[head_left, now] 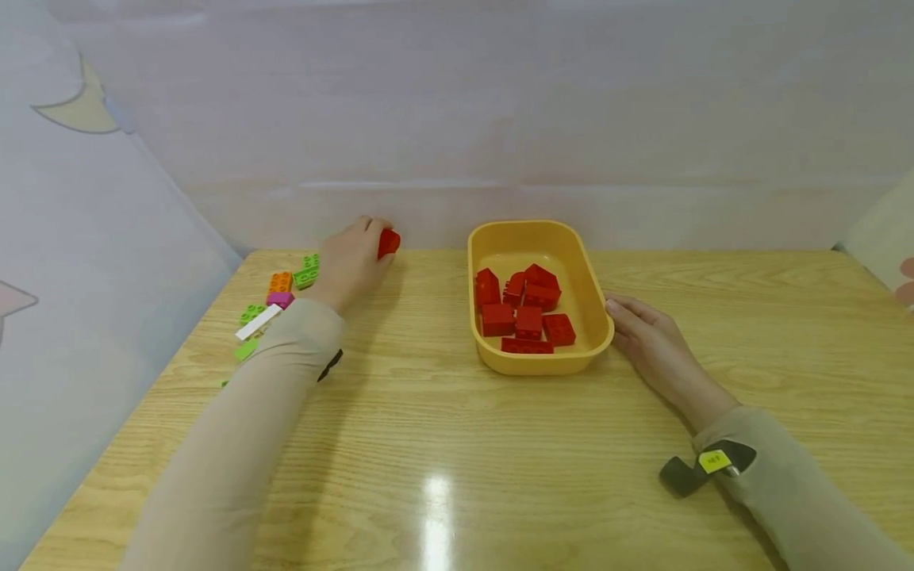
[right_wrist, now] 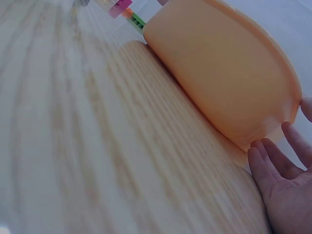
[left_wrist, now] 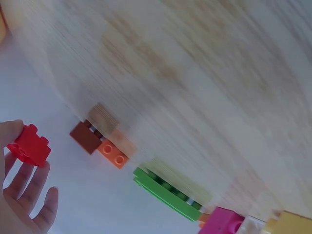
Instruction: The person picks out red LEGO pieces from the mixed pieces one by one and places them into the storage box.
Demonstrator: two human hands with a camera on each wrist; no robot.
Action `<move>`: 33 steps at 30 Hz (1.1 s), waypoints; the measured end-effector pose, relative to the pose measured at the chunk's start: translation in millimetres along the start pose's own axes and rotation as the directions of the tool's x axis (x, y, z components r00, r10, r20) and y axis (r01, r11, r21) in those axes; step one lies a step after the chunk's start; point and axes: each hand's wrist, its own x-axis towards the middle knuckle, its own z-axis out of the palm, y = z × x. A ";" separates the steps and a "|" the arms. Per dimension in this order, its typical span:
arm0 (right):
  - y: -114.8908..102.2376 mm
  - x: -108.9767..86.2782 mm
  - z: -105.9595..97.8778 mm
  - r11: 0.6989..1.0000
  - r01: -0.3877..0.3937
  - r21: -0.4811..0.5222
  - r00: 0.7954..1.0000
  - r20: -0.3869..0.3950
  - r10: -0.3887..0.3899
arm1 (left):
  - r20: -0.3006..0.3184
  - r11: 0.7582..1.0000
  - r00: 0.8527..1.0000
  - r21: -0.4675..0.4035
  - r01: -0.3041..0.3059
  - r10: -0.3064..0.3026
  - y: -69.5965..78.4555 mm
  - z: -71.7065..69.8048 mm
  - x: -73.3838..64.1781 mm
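Note:
My left hand point(head_left: 350, 266) pinches a red toy brick point(head_left: 389, 243) between thumb and fingers, over the back edge of the table. In the left wrist view the studs of this red brick point(left_wrist: 30, 146) show, while the other fingers spread out below it. My right hand point(head_left: 655, 345) is at the right side of a yellow plastic bin point(head_left: 534, 365). Seen from the right wrist, straight fingertips point(right_wrist: 261, 148) rest against the bin's outer wall, with the thumb at its rim. Several red bricks point(head_left: 528, 321) of different shapes lie inside the bin.
Left of the bin, partly behind my left arm, lie loose bricks: orange point(head_left: 281, 283), magenta point(head_left: 280, 300), white point(head_left: 259, 323) and green point(head_left: 306, 276). A brown brick point(left_wrist: 85, 137) shows in the left wrist view. A pale wall sheet point(head_left: 457, 119) borders the wooden table point(head_left: 500, 460).

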 end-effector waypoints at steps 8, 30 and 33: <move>-0.6 0.5 -0.5 1.000 0.002 -0.010 1.000 0.001 -0.002 | -0.031 0.991 0.992 0.049 -0.122 0.123 22.2 6.0 5.8; 1.6 -0.2 -1.7 1.000 0.005 -0.013 1.000 0.006 -0.005 | -0.117 0.958 0.951 0.000 -0.287 0.285 94.8 3.7 13.8; 1.5 -0.4 -1.4 1.000 0.006 -0.014 1.000 0.011 -0.006 | -0.143 0.949 0.939 -0.006 -0.316 0.312 100.6 4.3 15.0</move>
